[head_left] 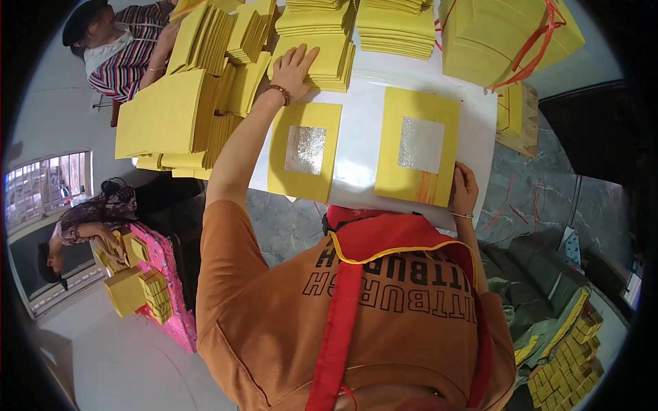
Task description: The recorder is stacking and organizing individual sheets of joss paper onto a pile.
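Note:
My left hand (293, 71) lies with fingers spread flat on top of a stack of yellow paper (332, 65) at the far middle of the table. Below that arm rests a yellow sheet (279, 168) with a silver foil square (306, 149) on it. A second yellow sheet (393, 171), also bearing a silver square (421, 145) and orange streaks near its lower edge, lies to its right. At this sheet's lower right edge is my right hand (465, 188), its fingers curled; what they hold, if anything, is hidden.
Stacks of yellow paper (164, 116) crowd the white table's (356, 137) left and far sides. A large yellow bundle with red straps (510, 38) stands far right. One person (127, 61) is at the far left; another (96, 219) works at a pink-covered table (159, 253).

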### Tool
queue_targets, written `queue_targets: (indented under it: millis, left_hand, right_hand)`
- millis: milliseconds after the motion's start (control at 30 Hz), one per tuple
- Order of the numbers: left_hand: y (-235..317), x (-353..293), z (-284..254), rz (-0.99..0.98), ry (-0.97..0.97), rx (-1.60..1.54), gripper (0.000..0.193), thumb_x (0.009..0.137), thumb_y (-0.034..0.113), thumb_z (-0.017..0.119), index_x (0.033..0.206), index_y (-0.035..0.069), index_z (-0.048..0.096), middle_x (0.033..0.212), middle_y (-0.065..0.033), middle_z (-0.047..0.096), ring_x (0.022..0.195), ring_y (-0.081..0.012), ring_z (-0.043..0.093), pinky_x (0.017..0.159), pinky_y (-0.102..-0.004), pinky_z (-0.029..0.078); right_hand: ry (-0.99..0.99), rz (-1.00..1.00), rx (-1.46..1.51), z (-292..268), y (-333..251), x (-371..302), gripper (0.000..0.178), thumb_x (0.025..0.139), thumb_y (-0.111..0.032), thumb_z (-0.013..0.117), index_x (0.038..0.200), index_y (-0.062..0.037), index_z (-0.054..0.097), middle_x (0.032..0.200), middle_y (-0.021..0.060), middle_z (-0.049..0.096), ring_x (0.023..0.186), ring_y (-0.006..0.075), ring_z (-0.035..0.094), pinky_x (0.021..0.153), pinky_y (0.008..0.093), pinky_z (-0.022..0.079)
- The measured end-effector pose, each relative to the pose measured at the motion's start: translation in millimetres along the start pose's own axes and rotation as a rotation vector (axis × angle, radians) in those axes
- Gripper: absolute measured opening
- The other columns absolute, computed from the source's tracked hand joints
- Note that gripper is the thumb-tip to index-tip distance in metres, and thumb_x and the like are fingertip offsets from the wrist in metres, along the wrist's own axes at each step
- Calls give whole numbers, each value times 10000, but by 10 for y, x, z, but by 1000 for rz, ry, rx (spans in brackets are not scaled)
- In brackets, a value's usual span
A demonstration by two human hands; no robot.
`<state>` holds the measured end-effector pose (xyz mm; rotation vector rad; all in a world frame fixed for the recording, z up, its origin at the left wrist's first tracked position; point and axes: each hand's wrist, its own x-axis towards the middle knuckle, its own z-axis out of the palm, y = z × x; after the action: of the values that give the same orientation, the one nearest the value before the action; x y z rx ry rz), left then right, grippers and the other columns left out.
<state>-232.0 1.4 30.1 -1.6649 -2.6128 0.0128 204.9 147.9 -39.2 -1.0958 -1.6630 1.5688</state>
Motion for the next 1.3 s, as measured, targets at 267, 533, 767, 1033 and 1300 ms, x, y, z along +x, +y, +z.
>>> queue_targets:
  millis: [267, 533, 767, 1033, 1300]
  left_hand:
    - [550, -323, -176, 87, 387, -330, 755, 711, 113, 572, 1382, 115, 225, 1347, -187, 334, 1229, -329, 328, 1016, -447, 243]
    - [2142, -831, 458, -421, 107, -1760, 620, 881, 192, 489, 1370, -36, 183, 1395, -198, 281, 1287, -261, 297, 1045, -314, 247]
    - [2369, -887, 398, -444, 92, -1581, 594, 807, 51, 470, 1354, -24, 252, 1368, -208, 322, 1284, -292, 296, 1057, -317, 227]
    - [2160, -967, -53, -142, 298, -995, 496, 767, 69, 555, 1236, -1, 411, 1241, -193, 424, 1096, -338, 418, 944, -405, 326]
    - [2275, -1229, -299, 608, 45, -421, 492, 690, 205, 677, 1147, 86, 539, 1145, -95, 509, 1038, -244, 466, 841, -352, 382]
  right_hand:
    - [-2, 22, -7, 21, -77, 1, 252, 899, -134, 506, 1095, 13, 566, 1028, 81, 603, 953, 132, 548, 852, 256, 420]
    - [-141, 77, 96, 225, -432, 29, 420, 887, -109, 499, 1273, 28, 404, 1225, 132, 498, 1100, 178, 487, 935, 282, 373]
    - [-132, 109, 73, 21, -222, 17, 502, 857, -68, 530, 1321, -5, 349, 1244, 132, 486, 1106, 190, 490, 926, 289, 385]
    - [-264, -575, -614, -128, -575, 174, 380, 788, -119, 596, 1163, -107, 534, 1212, 42, 524, 1183, 219, 434, 949, 359, 333]
    - [-446, -619, -729, -87, -442, 224, 170, 751, -227, 647, 905, -156, 628, 1106, -13, 588, 1187, 246, 427, 947, 382, 309]
